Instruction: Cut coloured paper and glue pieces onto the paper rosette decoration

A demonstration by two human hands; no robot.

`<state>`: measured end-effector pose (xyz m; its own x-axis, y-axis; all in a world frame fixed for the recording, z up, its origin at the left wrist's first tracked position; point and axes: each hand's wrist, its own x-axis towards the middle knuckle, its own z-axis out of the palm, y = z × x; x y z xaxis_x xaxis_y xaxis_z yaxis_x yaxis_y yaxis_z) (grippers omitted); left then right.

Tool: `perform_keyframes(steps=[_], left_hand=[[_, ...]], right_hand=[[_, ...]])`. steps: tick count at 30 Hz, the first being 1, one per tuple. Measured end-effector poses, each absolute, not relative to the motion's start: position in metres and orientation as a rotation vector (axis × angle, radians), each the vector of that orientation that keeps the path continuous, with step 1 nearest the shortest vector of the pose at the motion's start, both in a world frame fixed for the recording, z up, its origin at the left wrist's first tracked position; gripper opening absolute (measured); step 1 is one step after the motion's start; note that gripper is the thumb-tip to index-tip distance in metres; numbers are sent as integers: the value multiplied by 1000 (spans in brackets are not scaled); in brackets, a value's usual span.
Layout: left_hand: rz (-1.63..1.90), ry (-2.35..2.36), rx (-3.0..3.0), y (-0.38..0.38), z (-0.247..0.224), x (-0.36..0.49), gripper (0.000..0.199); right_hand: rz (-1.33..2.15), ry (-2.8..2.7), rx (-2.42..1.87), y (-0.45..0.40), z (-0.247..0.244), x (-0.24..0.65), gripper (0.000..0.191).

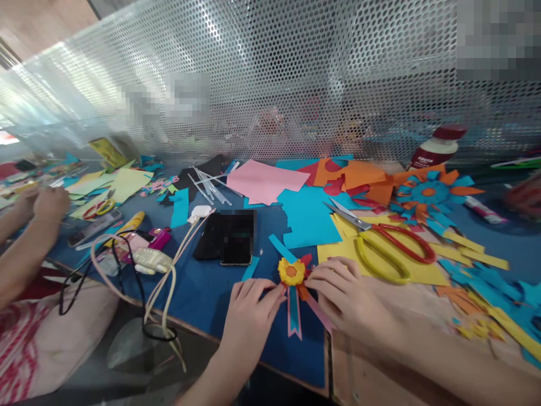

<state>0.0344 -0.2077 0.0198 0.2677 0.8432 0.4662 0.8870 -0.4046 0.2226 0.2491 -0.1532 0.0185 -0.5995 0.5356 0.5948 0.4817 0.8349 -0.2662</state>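
Observation:
Near the table's front edge is a paper flower (291, 272) with yellow petals, an orange middle and pink and blue ribbon tails hanging toward me. My left hand (256, 307) pinches its lower left edge between thumb and fingers. From the other side my right hand (344, 290) grips the flower's right edge, its fingers curled and partly hiding red and orange paper pieces. A pink strip (320, 313) runs out beneath the right hand. Just beyond that hand lie scissors (380, 239) with red and yellow handles, blades apart, on yellow paper (332, 256).
Blue paper (310, 217), pink paper (266, 180) and orange paper (359, 175) lie behind. A blue-orange paper flower (429, 192) and bottle (437, 148) stand right. Left are a black phone (236, 237), cables (164, 282) and a co-worker's hands (48, 203). A perforated metal screen (270, 73) rises behind.

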Motion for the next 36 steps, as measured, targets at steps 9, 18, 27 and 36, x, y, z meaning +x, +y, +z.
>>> perform_keyframes(steps=[9,18,27,36], left_hand=[[-875,-1735,-2438,-205,23,38,8],[-886,-1739,-2450,-203,22,40,6],[-910,-1746,-2466,-203,21,39,7],[-943,-1734,-2467,-204,22,38,10]], right_hand=[[123,-2313,-745,-156,21,246,17],[-56,-2371,-694,-156,10,245,9],[-34,-2370,-703,-156,9,245,8],[-107,-2386,-731,-156,10,244,11]])
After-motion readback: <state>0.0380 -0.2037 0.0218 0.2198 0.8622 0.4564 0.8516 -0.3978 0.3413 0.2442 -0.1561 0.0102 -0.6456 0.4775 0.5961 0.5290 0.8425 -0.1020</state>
